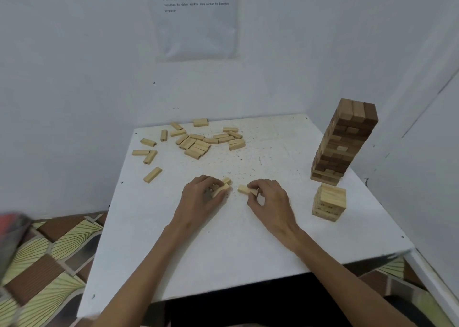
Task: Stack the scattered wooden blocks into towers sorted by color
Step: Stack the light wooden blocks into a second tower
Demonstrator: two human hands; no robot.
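Observation:
My left hand (203, 197) grips two light wooden blocks (223, 185) at the middle of the white table (223, 247). Just to its right, my right hand (269, 200) pinches a single light block (244, 189); the two hands are a small gap apart. Several loose light blocks (198, 143) lie scattered at the table's far left. A tall tower of dark brown blocks (345, 140) stands at the right, leaning slightly. In front of it sits a short tower of light blocks (329, 202).
White walls close in behind and to the right of the table, with a printed sheet (196, 16) taped on the back wall. A patterned floor (49, 257) shows at lower left. The table's near edge lies above my lap.

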